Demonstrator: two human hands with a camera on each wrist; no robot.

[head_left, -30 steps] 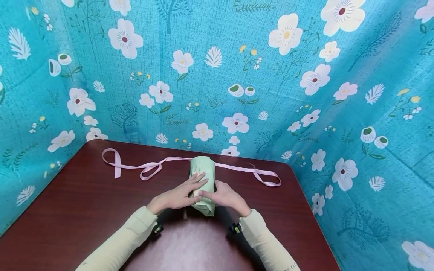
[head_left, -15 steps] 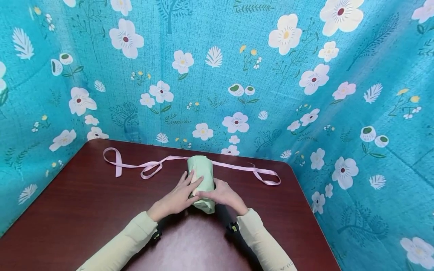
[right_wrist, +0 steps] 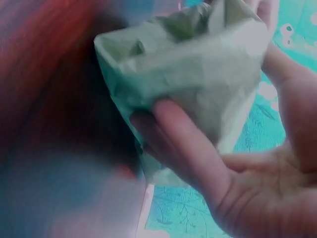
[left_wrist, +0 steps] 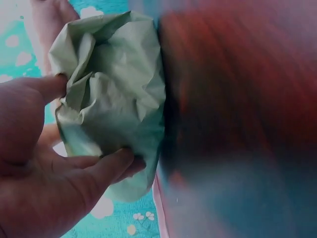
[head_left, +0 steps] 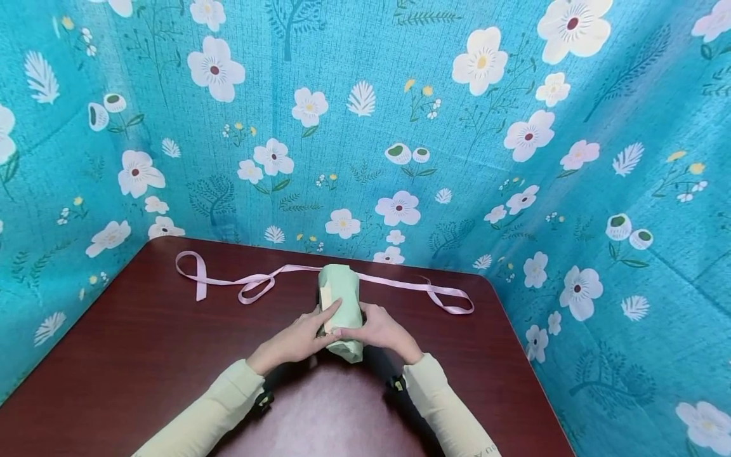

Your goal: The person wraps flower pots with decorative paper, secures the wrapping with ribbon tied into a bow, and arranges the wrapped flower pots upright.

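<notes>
A bundle wrapped in pale green paper lies lengthwise on the table, crossing a pink ribbon. A cream strip shows along its upper left edge. My left hand grips the bundle's left side, thumb over the top and fingers down the side. From the right, my right hand holds the opposite side, its thumb also on top, close to the left thumb. Both wrist views show the near end of the wrapping paper creased, with folds tucked inward. What is inside the wrap is hidden.
The ribbon runs sideways behind my hands, with a loop on the left and another loop on the right. A dark reddish-brown table carries everything. Blue flowered cloth hangs close beyond its far and side edges.
My left fingers have slid off the top of the bundle down to its left side, uncovering the cream strip. The right hand keeps its hold, and the bundle has barely shifted.
</notes>
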